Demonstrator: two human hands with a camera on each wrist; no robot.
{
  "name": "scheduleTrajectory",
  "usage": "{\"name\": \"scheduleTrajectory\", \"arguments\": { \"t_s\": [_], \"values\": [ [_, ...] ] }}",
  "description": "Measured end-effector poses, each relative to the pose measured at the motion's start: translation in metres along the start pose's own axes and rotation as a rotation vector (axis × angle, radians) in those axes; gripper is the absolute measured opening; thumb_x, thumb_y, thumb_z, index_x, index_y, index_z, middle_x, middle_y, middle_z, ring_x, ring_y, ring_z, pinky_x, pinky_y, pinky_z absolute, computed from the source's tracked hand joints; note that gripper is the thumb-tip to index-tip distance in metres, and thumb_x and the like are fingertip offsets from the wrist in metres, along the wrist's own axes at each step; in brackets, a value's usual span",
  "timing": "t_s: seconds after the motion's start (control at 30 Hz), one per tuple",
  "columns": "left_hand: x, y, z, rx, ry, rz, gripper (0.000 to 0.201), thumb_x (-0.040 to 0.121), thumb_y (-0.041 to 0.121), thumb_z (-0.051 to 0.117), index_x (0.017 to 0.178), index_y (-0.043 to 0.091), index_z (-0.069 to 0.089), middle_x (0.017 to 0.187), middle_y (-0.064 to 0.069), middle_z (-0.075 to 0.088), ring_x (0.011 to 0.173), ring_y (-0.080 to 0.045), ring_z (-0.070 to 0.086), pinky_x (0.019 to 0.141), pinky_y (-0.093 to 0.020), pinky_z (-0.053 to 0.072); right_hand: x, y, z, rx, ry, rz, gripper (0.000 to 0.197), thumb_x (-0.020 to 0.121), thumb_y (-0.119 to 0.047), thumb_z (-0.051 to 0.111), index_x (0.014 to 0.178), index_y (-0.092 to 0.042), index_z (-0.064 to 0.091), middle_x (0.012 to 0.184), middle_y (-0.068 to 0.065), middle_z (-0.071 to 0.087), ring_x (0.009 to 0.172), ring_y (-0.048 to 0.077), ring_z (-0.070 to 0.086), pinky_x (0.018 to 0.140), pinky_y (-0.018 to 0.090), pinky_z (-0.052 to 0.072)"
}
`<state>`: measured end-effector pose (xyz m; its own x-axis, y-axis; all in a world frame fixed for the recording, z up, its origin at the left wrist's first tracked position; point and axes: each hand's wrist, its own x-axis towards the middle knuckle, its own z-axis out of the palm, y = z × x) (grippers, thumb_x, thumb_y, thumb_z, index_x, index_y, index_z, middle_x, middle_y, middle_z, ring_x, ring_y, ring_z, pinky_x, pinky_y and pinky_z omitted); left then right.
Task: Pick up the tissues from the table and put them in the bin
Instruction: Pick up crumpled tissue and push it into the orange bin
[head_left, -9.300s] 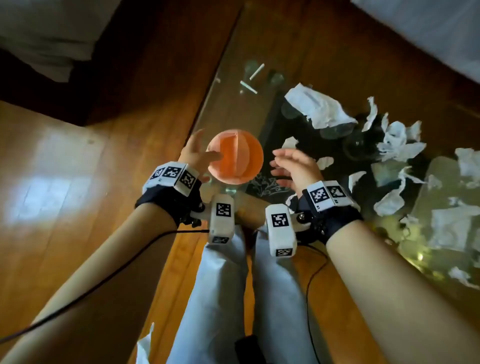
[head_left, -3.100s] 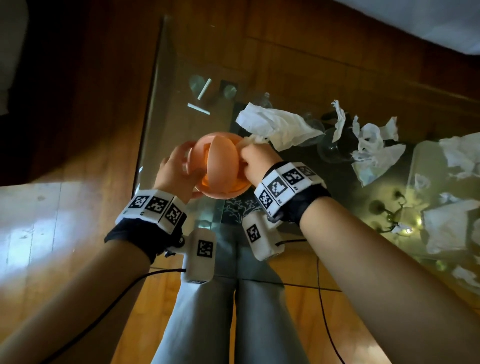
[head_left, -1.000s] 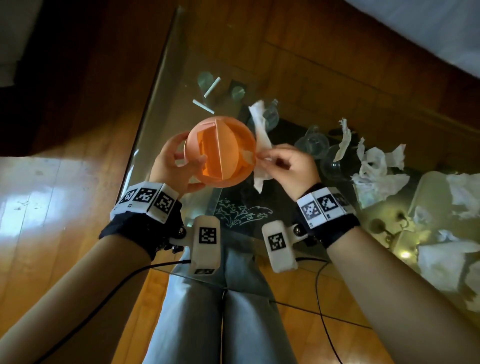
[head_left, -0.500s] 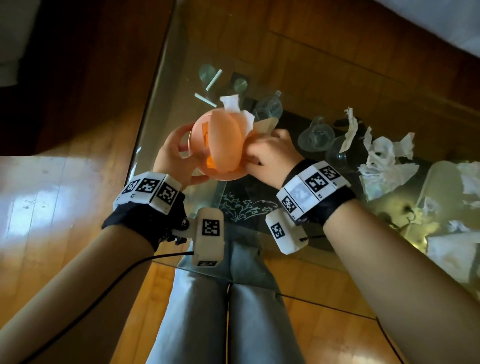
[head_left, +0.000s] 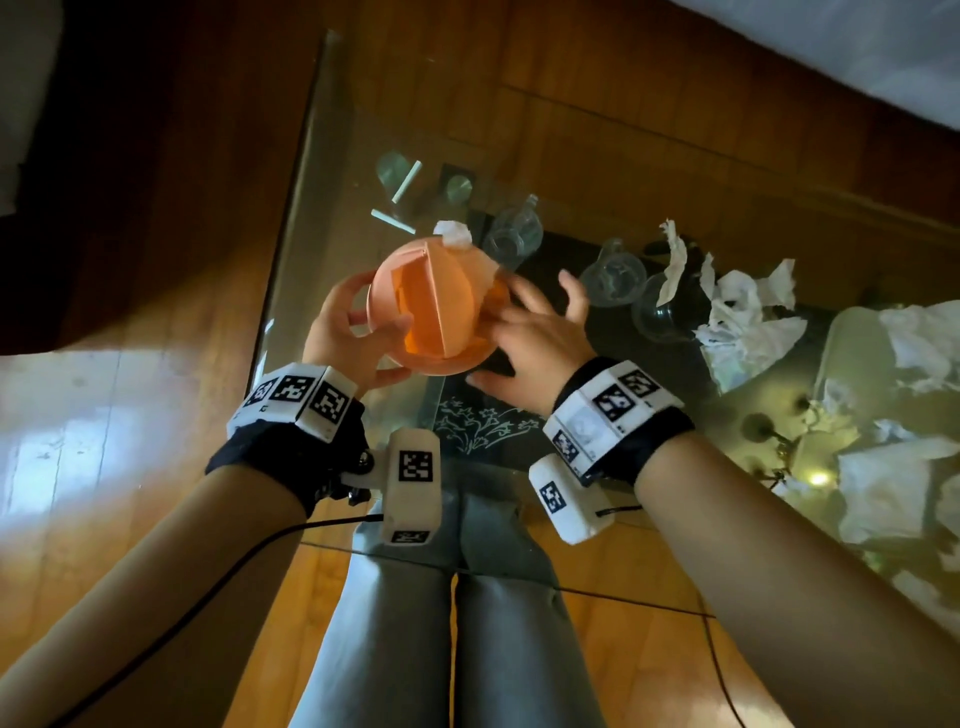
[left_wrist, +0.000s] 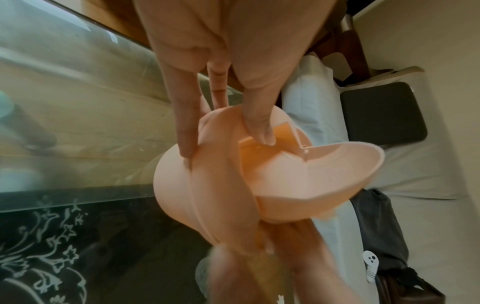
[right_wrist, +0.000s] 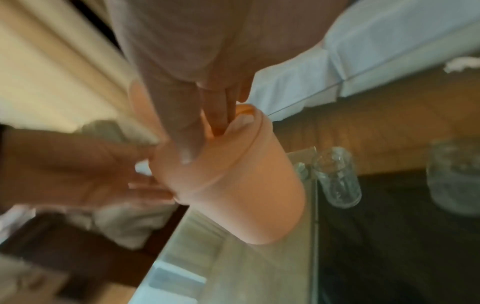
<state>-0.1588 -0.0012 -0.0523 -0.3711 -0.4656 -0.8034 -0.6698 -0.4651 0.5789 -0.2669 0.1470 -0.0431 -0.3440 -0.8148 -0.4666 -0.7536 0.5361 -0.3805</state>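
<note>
A round orange bin with a swing lid is held above the glass table's near left corner. My left hand grips its left side, thumb on the lid's edge. My right hand lies against the bin's right side with fingers straight and spread; in the right wrist view its fingertips press into the opening of the bin. A white tuft of tissue sticks out at the far rim. Several crumpled tissues lie on the table to the right.
Clear glass cups stand just right of the bin, seen through the glass table. More tissues lie at the right edge. Wooden floor spreads to the left. My legs are under the table's near edge.
My right hand, which was curled and pushing a tissue into the bin, has opened and spread its fingers. The tissue has gone mostly inside; only a small tuft shows.
</note>
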Motion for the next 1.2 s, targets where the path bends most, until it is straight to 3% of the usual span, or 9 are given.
{"name": "scheduleTrajectory", "arguments": {
  "t_s": [0.13, 0.27, 0.37, 0.53, 0.77, 0.97, 1.07, 1.17, 1.2],
  "values": [
    [0.002, 0.002, 0.001, 0.032, -0.030, 0.007, 0.051, 0.077, 0.007, 0.066, 0.113, 0.035, 0.045, 0.099, 0.006, 0.053, 0.118, -0.034, 0.051, 0.078, -0.058, 0.054, 0.007, -0.004, -0.001, -0.138, -0.171, -0.047, 0.051, 0.077, -0.058, 0.055, 0.121, -0.033, 0.049, 0.145, -0.005, 0.038, 0.142, 0.018, 0.008, 0.107, 0.055, -0.020],
    [0.003, 0.004, 0.009, 0.051, -0.071, -0.004, 0.058, 0.077, 0.003, 0.065, 0.124, 0.031, 0.047, 0.111, -0.001, 0.052, 0.118, -0.035, 0.050, 0.072, -0.051, 0.056, -0.005, 0.007, -0.017, 0.108, 0.046, 0.041, 0.016, 0.082, -0.031, 0.061, 0.094, -0.021, 0.063, 0.110, -0.001, 0.064, 0.114, 0.021, 0.052, 0.111, 0.048, 0.018],
    [0.002, 0.012, 0.020, 0.065, -0.110, -0.008, 0.058, 0.077, 0.001, 0.065, 0.124, 0.031, 0.048, 0.102, 0.005, 0.051, 0.117, -0.033, 0.049, 0.067, -0.045, 0.055, -0.020, 0.023, -0.031, 0.405, 0.376, 0.123, 0.019, 0.073, -0.008, 0.068, 0.090, -0.013, 0.061, 0.106, 0.007, 0.060, 0.099, 0.020, 0.057, 0.092, 0.039, 0.047],
    [0.001, 0.017, 0.040, 0.106, -0.152, 0.000, 0.052, 0.078, 0.002, 0.064, 0.116, 0.034, 0.048, 0.100, 0.006, 0.049, 0.118, -0.033, 0.048, 0.072, -0.050, 0.055, -0.005, 0.046, -0.036, 0.494, 0.153, 0.205, 0.069, 0.074, 0.002, 0.062, 0.134, -0.018, 0.036, 0.149, 0.003, 0.025, 0.137, 0.016, 0.026, 0.103, 0.021, 0.026],
    [-0.004, 0.011, 0.061, 0.095, -0.094, -0.002, 0.058, 0.077, 0.003, 0.064, 0.125, 0.031, 0.049, 0.105, 0.003, 0.053, 0.117, -0.035, 0.051, 0.078, -0.057, 0.055, -0.041, 0.062, -0.014, 0.414, 0.194, -0.005, 0.039, 0.078, -0.005, 0.059, 0.116, -0.012, 0.057, 0.129, 0.003, 0.054, 0.118, 0.018, 0.050, 0.104, 0.033, 0.037],
    [-0.016, 0.004, 0.096, 0.086, -0.098, 0.011, 0.060, 0.076, 0.005, 0.065, 0.127, 0.030, 0.047, 0.116, -0.004, 0.052, 0.118, -0.036, 0.051, 0.081, -0.060, 0.053, -0.062, 0.082, -0.003, 0.179, 0.098, 0.022, 0.019, 0.088, -0.026, 0.053, 0.104, -0.025, 0.062, 0.126, -0.009, 0.056, 0.127, 0.015, 0.040, 0.111, 0.047, 0.009],
    [-0.018, 0.004, 0.108, 0.084, -0.103, 0.001, 0.059, 0.077, 0.004, 0.065, 0.128, 0.030, 0.047, 0.114, -0.003, 0.052, 0.119, -0.036, 0.051, 0.082, -0.059, 0.053, -0.057, 0.091, -0.004, 0.002, -0.087, -0.002, 0.030, 0.092, -0.038, 0.041, 0.121, -0.038, 0.048, 0.138, -0.012, 0.048, 0.137, 0.016, 0.027, 0.110, 0.053, -0.013],
    [-0.019, 0.005, 0.117, 0.105, -0.100, 0.004, 0.059, 0.079, 0.005, 0.064, 0.129, 0.030, 0.047, 0.114, -0.002, 0.051, 0.120, -0.036, 0.051, 0.082, -0.059, 0.053, -0.047, 0.094, 0.003, 0.388, -0.323, 0.061, 0.054, 0.086, -0.048, 0.047, 0.136, -0.036, 0.029, 0.153, 0.004, 0.024, 0.140, 0.033, 0.016, 0.103, 0.061, -0.013],
    [-0.019, 0.005, 0.119, 0.114, -0.099, 0.009, 0.058, 0.079, 0.005, 0.064, 0.129, 0.030, 0.047, 0.114, -0.001, 0.051, 0.120, -0.036, 0.050, 0.081, -0.059, 0.053, -0.042, 0.095, 0.005, 0.253, -0.351, 0.041, 0.063, 0.082, -0.050, 0.053, 0.136, -0.042, 0.021, 0.153, 0.007, 0.022, 0.141, 0.032, 0.012, 0.100, 0.056, -0.022]
  ]
}}
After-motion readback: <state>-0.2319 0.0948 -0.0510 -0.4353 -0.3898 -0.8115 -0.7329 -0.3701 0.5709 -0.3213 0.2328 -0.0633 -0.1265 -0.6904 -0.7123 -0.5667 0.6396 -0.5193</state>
